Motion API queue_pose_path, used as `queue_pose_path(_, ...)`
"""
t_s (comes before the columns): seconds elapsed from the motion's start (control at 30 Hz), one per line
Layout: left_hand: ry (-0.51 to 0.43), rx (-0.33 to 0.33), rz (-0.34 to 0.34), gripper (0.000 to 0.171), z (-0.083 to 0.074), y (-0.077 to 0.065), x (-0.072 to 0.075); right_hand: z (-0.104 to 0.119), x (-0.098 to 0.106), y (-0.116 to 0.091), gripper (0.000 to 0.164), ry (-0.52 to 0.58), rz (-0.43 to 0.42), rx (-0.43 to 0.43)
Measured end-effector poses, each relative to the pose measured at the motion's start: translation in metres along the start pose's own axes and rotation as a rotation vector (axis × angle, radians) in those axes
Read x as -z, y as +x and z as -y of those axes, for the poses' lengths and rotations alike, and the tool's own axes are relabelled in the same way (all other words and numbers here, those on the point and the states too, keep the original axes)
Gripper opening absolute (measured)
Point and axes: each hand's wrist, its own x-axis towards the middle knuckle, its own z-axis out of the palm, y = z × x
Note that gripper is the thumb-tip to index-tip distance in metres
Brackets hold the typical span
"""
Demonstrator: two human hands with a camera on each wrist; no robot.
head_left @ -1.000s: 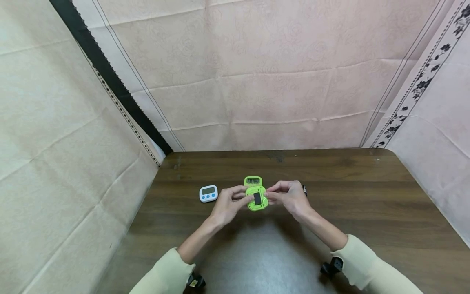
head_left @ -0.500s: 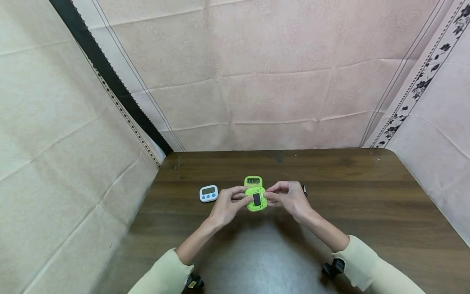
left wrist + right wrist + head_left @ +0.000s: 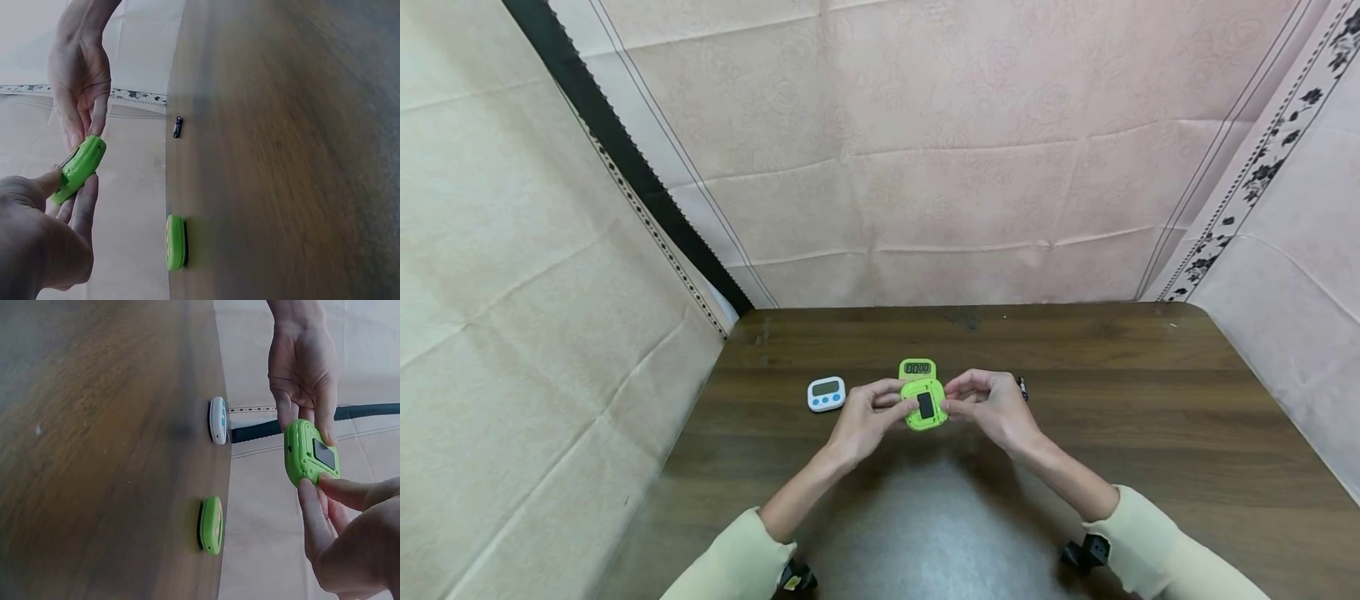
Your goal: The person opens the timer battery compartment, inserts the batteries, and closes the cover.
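timer (image 3: pixel 307 453), green, held clear of worktop (image 3: pixel 1120 367), with dark panel (image 3: pixel 324 454) facing upward. probably light, stiff and somewhat slippery (smooth to the eye); best taken by opposite side edges. for left grip (image 3: pixel 863 418): narrow opening, thumb over timer, fingers beneath. for right grip (image 3: pixel 997 408): near-closed fingertip pinch on opposite edge.

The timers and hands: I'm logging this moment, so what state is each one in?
Held green timer: off the table, tilted, dark panel showing
Other green timer: lying on the table, display showing 00:00
White timer: lying on the table, no digits visible
Left hand: pinching the held green timer
Right hand: pinching that timer's opposite edge
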Motion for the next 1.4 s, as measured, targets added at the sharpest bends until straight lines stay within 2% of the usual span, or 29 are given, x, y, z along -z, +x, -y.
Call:
queue_pose_path(0.33,-0.042,0.016,-0.029,0.033,-0.003,0.000,-0.002,0.000,-0.004,0.001,0.015,0.106,-0.033,-0.030)
queue_pose_path(0.6,-0.025,-0.002,-0.038,0.033,-0.003,-0.001,-0.002,0.002,0.000,0.002,0.017,0.098,0.023,-0.057)
queue_pose_path(0.7,-0.021,-0.003,-0.008,0.034,-0.006,-0.001,0.000,0.002,0.009,0.006,0.027,0.086,0.088,-0.084)
queue_pose_path(0.83,-0.024,-0.008,0.059,0.035,-0.009,0.001,0.003,-0.005,0.023,0.014,0.039,0.125,0.225,-0.123)
queue_pose_path(0.93,-0.023,-0.008,0.099,0.036,-0.010,0.001,0.003,-0.012,0.031,0.018,0.034,0.166,0.307,-0.148)
queue_pose_path(1.1,-0.004,-0.018,0.137,0.037,-0.008,0.002,0.001,-0.020,0.035,0.020,0.014,0.248,0.386,-0.163)
queue_pose_path(1.2,0.001,-0.040,0.153,0.038,-0.006,0.003,0.001,-0.023,0.035,0.020,0.014,0.303,0.429,-0.131)
queue_pose_path(1.4,-0.044,-0.103,0.181,0.038,-0.003,0.003,0.005,-0.028,0.028,0.023,0.022,0.442,0.586,0.037)
